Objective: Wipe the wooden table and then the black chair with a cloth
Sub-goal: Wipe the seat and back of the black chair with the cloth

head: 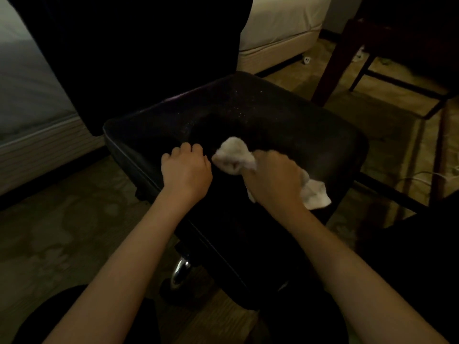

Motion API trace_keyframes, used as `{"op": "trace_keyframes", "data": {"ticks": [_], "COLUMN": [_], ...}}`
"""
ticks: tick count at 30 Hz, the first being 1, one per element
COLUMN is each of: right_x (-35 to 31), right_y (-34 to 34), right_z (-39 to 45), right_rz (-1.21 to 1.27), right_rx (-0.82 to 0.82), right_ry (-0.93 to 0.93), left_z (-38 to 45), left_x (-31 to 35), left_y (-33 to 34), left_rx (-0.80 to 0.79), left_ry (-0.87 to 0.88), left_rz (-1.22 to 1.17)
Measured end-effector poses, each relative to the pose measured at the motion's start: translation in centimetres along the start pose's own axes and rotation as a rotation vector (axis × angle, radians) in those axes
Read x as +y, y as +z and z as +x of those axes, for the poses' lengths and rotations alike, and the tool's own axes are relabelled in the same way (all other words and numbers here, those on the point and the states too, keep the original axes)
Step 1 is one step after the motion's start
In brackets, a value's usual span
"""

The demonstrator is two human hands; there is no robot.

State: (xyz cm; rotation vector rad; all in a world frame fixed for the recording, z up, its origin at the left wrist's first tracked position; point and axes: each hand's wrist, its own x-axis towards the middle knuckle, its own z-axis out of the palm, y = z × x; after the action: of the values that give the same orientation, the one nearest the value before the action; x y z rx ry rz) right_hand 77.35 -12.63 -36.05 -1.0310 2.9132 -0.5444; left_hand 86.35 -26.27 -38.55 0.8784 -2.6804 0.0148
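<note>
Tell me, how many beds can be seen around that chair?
2: one bed at the far left, another bed behind the black chair. Darkness may hide more.

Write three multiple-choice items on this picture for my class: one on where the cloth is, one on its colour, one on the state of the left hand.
1. The cloth is
A. on the carpet
B. on the black chair seat
C. on the bed

2. The cloth is
A. white
B. red
C. blue

3. The left hand
A. holds the cloth
B. lies flat, fingers spread
C. has curled fingers, no cloth

Answers: B, the right hand presses it to the seat; A, it shows pale white; C, its knuckles are bent at the seat.
</note>
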Motion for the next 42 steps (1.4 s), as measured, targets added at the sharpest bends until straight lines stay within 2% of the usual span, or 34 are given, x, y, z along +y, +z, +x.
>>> {"op": "trace_keyframes", "data": {"ticks": [1,3,6,8,13,16,19,22,24,25,28,30,33,36,39,42], "right_x": [0.7,1.6,1.2,0.5,1.0,2.4,3.3,3.8,3.5,3.6,3.9,4.9,6.0,6.7,5.9,4.9], "right_y": [-0.1,-0.5,-0.6,-0.6,-0.2,-0.5,-1.0,-1.8,-1.9,-1.5,-0.4,-0.2,-0.8,-1.9,-1.4,-0.5], "right_z": [-1.2,0.0,5.5,7.2,2.3,0.2,2.9,6.2,5.5,4.1,-1.8,-2.5,1.6,4.7,2.3,-3.0], "right_rz": [0.028,-0.006,-0.052,-0.038,-0.085,-0.023,-0.100,-0.003,-0.037,-0.041,0.071,0.095,-0.057,-0.033,-0.025,0.065], "right_rx": [0.045,0.076,0.082,0.112,0.056,0.085,0.067,0.123,0.108,0.105,0.278,0.343,0.287,0.274,0.292,0.339], "right_ry": [-0.062,-0.061,0.138,0.200,0.168,0.202,0.270,0.318,0.347,0.341,0.144,0.075,0.151,0.277,0.309,0.186], "left_z": [0.0,-0.2,-0.1,-0.1,0.1,0.9,0.7,0.6,1.0,1.1,1.3,1.3,1.0,1.0,1.0,1.0], "left_x": [0.2,0.6,1.0,1.7,4.3,6.7,7.6,7.6,8.0,8.1,8.0,7.7,7.6,7.7,7.6,7.1], "left_y": [0.1,0.2,-0.1,-0.4,-0.5,-0.6,0.2,0.6,0.4,0.4,0.4,0.6,0.7,0.6,0.5,0.6], "left_rx": [0.005,0.052,0.030,-0.008,-0.030,-0.093,-0.055,-0.029,-0.042,-0.054,-0.096,-0.081,-0.036,-0.030,-0.038,-0.017], "left_ry": [-0.006,-0.031,-0.063,-0.086,-0.077,-0.064,-0.067,-0.085,-0.091,-0.092,-0.083,-0.085,-0.072,-0.072,-0.057,-0.034], "left_rz": [0.001,-0.054,-0.089,-0.091,-0.091,-0.108,-0.083,-0.112,-0.126,-0.129,-0.135,-0.138,-0.169,-0.181,-0.177,-0.153]}}
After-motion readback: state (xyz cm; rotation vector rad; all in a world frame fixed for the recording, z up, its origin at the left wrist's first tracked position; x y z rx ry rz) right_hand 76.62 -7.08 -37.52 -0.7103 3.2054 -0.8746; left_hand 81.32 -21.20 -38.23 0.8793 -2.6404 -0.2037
